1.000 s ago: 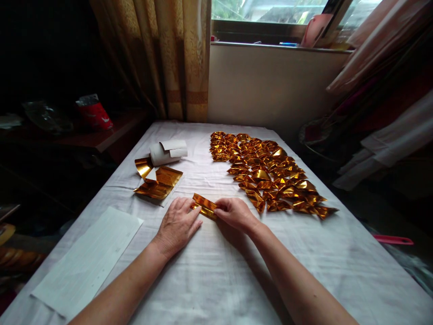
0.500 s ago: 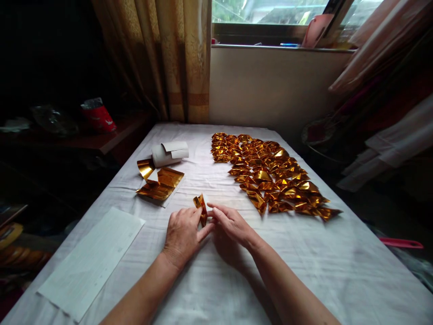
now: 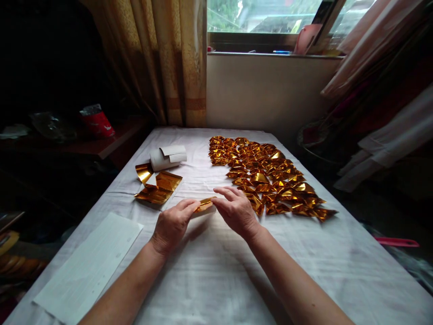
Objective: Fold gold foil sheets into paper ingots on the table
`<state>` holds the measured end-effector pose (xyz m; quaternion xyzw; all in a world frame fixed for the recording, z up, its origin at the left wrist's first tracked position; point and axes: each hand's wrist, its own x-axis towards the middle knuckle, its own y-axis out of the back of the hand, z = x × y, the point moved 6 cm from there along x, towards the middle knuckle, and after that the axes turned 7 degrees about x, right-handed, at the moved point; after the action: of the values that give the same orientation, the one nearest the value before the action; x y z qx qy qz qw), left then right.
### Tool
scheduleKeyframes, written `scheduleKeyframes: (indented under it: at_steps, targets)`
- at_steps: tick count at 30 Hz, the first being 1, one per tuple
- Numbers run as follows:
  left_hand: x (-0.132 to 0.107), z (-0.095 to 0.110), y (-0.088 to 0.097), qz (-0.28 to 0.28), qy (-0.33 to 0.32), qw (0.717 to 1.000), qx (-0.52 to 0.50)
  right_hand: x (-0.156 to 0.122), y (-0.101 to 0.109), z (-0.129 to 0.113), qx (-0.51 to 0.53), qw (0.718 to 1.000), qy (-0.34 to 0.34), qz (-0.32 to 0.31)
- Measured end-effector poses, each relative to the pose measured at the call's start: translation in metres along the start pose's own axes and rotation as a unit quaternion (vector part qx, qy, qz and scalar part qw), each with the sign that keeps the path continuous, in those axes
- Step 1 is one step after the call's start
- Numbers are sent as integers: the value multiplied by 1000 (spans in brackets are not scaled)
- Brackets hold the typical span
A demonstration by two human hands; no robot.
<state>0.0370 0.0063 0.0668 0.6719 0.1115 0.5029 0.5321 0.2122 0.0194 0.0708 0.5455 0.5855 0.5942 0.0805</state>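
Between my two hands is a small folded piece of gold foil paper (image 3: 204,205), stretched sideways just above the cloth. My left hand (image 3: 174,224) pinches its left end with thumb and fingers. At the right end, my right hand (image 3: 236,211) grips the foil between thumb and forefinger, its other fingers held out loosely. Many folded gold foil pieces (image 3: 260,177) lie in close rows to the right of my hands. To the left are loose gold foil sheets (image 3: 162,186) on white backing, one of them curled.
A white paper roll (image 3: 168,156) lies behind the loose sheets. A long pale sheet of paper (image 3: 89,266) is at the front left of the white-clothed table (image 3: 216,289). A red container (image 3: 98,122) stands on a dark side table. Clothes (image 3: 389,131) hang at the right.
The foil piece has turned from upright to lying sideways between my hands. My left hand has shifted left, my right hand has risen and now grips the right end.
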Motion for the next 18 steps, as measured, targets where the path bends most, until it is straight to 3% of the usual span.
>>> scheduleKeyframes:
  at_steps: [6, 11, 15, 18]
  targets:
    - [11, 2, -2, 43, -24, 996, -74, 0, -1, -3, -20, 999, 33, 20]
    - [5, 3, -5, 66, -25, 986, -151, -11, -7, -2, -51, 997, 48, 27]
    - [-6, -2, -11, 51, -35, 988, -141, -21, -8, -5, -51, 997, 52, 19]
    - [-17, -3, -17, 9, -49, 991, -121, -31, -16, -11, -45, 996, 71, -12]
